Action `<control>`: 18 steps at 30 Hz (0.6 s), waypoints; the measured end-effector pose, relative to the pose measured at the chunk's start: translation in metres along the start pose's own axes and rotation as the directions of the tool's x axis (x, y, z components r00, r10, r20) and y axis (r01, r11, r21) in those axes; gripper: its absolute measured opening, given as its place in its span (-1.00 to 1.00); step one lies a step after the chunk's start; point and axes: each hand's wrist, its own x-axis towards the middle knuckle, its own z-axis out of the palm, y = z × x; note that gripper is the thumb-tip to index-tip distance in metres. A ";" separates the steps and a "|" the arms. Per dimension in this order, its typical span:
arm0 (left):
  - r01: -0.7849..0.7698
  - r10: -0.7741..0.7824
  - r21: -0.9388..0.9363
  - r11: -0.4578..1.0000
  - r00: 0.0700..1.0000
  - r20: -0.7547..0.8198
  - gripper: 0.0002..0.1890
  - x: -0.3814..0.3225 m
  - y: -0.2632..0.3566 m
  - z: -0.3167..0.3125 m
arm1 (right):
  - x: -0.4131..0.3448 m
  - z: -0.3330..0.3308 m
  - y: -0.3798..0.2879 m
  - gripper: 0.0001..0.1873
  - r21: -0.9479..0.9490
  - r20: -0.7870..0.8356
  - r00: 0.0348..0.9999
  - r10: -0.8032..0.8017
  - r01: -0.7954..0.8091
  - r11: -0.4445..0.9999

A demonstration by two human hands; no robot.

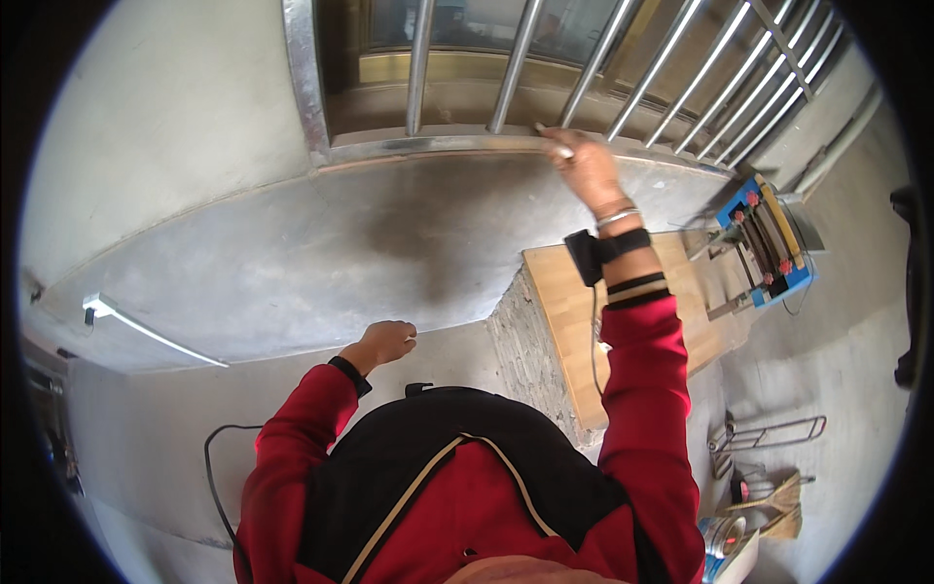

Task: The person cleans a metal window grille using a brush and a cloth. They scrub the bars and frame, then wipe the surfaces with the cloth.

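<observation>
My right hand [587, 171] reaches up to the lower rail [452, 144] of a metal window grille, its fingertips at the rail between two upright bars [514, 66]. Its thumb and fingers are bent; whether something small is pinched between them cannot be told. A bracelet and a black strap with a small black device [586, 258] and a cable are on that wrist. My left hand [387, 342] hangs low at the left before the grey wall [350, 241], fingers curled, with nothing visible in it. A window [481, 25] lies behind the bars.
A wood-patterned board [576, 321] lies at right beside a rough-edged block [529, 350]. Beyond it stands a blue-ended frame with rollers [773, 241]. A folding hand cart [773, 436], a straw broom [784, 504] and a tub [722, 536] are at lower right. A lit tube lamp [160, 332] is at left.
</observation>
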 end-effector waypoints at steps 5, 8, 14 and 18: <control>-0.050 0.048 -0.031 0.998 0.997 -0.063 -0.70 0.003 -0.019 0.003 | -0.028 0.013 -0.025 -0.81 -0.044 0.024 0.999 -0.045 0.046 0.998; -0.048 0.048 -0.004 0.999 0.998 -0.048 -0.70 -0.003 -0.036 0.005 | -0.050 0.003 -0.033 -0.82 0.027 -0.036 0.999 0.003 -0.002 1.000; -0.010 0.009 -0.050 0.999 1.000 -0.015 -0.70 -0.005 -0.059 -0.001 | -0.123 0.021 -0.027 -0.83 0.153 -0.026 0.925 0.379 -0.371 0.916; -0.016 0.015 -0.070 0.997 1.000 -0.027 -0.70 0.004 -0.061 -0.011 | -0.188 0.036 -0.015 -0.83 0.195 0.013 0.714 0.700 -0.688 0.699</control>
